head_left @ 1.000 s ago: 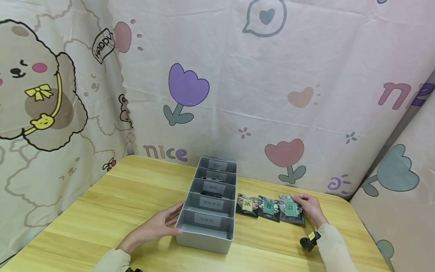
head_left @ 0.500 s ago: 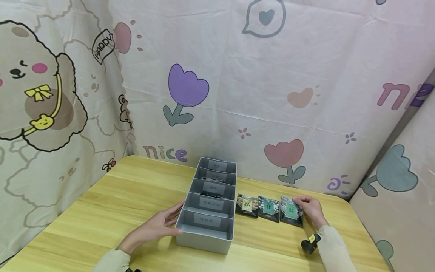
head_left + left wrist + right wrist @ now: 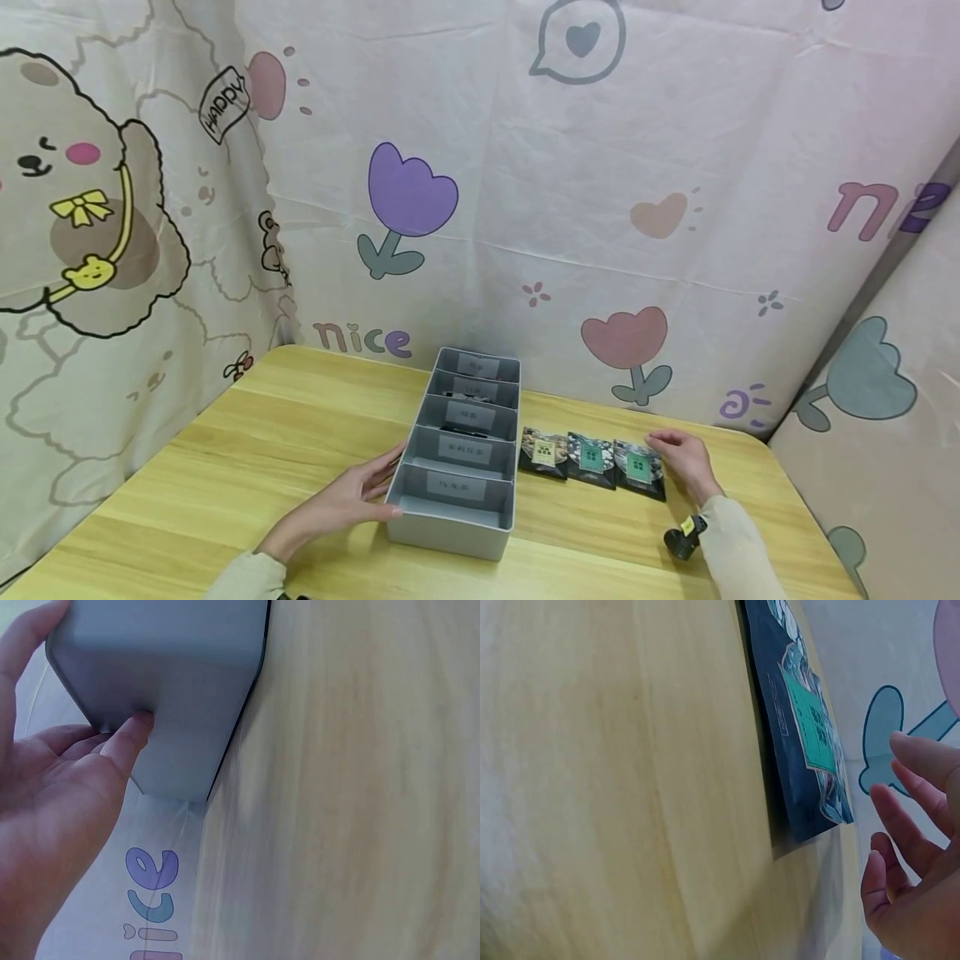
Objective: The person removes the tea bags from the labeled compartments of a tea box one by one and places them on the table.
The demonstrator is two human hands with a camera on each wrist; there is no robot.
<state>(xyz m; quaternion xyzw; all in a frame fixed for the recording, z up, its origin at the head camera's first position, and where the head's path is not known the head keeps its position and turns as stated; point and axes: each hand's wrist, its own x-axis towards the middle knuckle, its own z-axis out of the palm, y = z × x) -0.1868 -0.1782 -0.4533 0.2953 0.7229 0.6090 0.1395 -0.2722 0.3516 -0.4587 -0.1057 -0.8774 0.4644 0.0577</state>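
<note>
I have the left hand [image 3: 337, 504] resting against the side of the box [image 3: 450, 537], its fingers [image 3: 129, 739] released, touching the wall without clenching. The right hand [image 3: 686, 462] is released too, loosely bent, just beside the right packet [image 3: 641, 477] but apart from it in my wrist view. That packet lies on the bench [image 3: 315, 417], in a row with the middle packet [image 3: 591, 461] and left packet [image 3: 544, 455]

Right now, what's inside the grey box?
In the grey box, something dark shows in the middle compartment and something dark and silvery in the one behind; the nearest looks bare. Dividers hide the back compartments' floors.
</note>
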